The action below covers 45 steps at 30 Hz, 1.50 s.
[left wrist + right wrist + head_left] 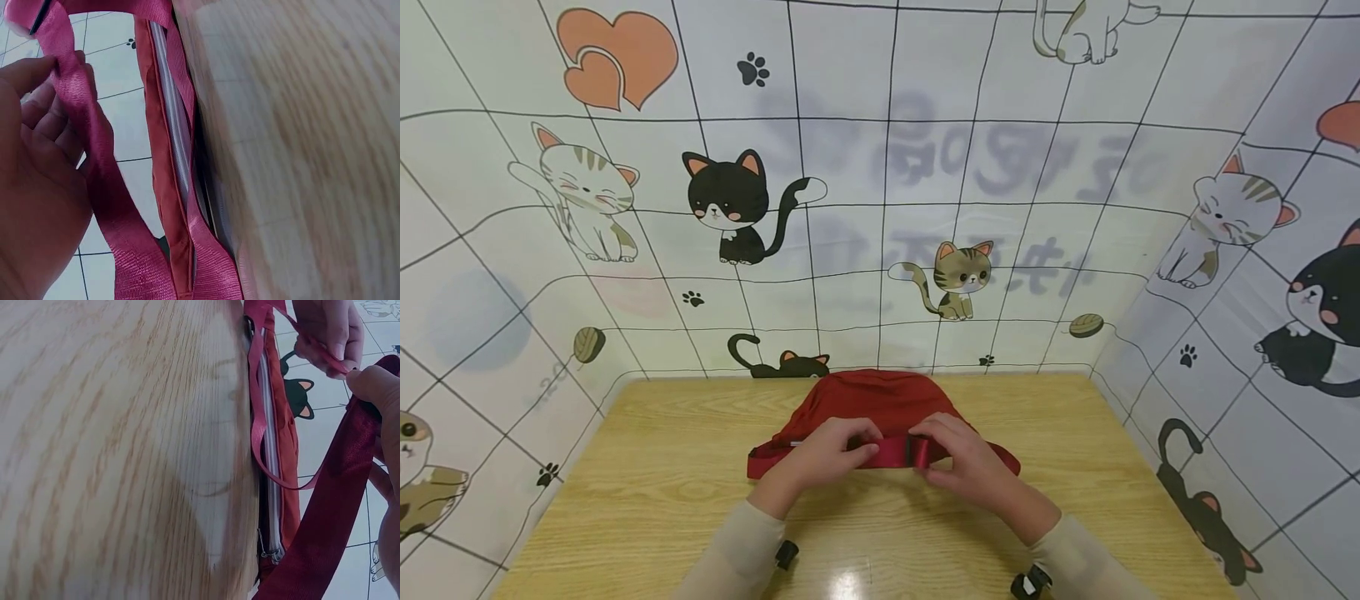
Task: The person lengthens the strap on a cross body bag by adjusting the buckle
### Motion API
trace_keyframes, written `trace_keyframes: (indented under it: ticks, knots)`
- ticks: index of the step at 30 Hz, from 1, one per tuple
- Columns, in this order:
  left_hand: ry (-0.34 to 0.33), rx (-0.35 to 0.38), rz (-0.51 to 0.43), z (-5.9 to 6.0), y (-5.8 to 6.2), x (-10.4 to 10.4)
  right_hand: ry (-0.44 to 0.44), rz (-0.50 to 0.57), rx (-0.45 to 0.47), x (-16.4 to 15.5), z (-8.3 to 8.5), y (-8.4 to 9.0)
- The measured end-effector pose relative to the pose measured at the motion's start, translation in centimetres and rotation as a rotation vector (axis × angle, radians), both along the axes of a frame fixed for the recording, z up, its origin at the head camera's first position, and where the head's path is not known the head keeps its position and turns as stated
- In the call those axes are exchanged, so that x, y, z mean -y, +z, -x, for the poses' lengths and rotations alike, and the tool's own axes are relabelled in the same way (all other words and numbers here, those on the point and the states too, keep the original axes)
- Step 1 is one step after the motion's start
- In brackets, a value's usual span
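A red waist bag [880,402] sits on the table with its wide crimson strap [889,452] drawn up in front of it. My left hand [833,452] pinches the strap left of the middle; in the left wrist view the webbing [103,169] runs past my fingers and palm. My right hand [961,460] grips the strap at a black buckle piece [913,451], thumb and fingers around it. Both hands appear close together in the right wrist view. Below them, the bag's pale zip [271,444] shows, with a metal zip pull [269,553] near its end.
The wooden table [662,500] carries the bag near its back edge. A white cloth [850,167] printed with cats and grid lines stands behind and along both sides. Black wrist mounts [1030,582] sit at my sleeves.
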<state>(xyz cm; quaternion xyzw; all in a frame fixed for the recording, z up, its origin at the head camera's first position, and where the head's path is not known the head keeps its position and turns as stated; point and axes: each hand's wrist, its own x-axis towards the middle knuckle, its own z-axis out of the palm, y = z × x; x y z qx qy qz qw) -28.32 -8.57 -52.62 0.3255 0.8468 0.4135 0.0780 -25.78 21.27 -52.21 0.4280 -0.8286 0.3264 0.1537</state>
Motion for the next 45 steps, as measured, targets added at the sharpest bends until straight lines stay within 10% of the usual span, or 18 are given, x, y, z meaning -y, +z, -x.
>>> trace_keyframes:
  ticks: [26, 45]
  knots:
    - [-0.058, 0.03, -0.075, -0.4, 0.8, -1.9, 0.055, -0.013, -0.057, 1.3, 0.5, -0.1]
    - [0.009, -0.043, 0.035, -0.1, 0.6, 1.7, 0.027, -0.007, -0.054, 1.0, 0.3, -0.1]
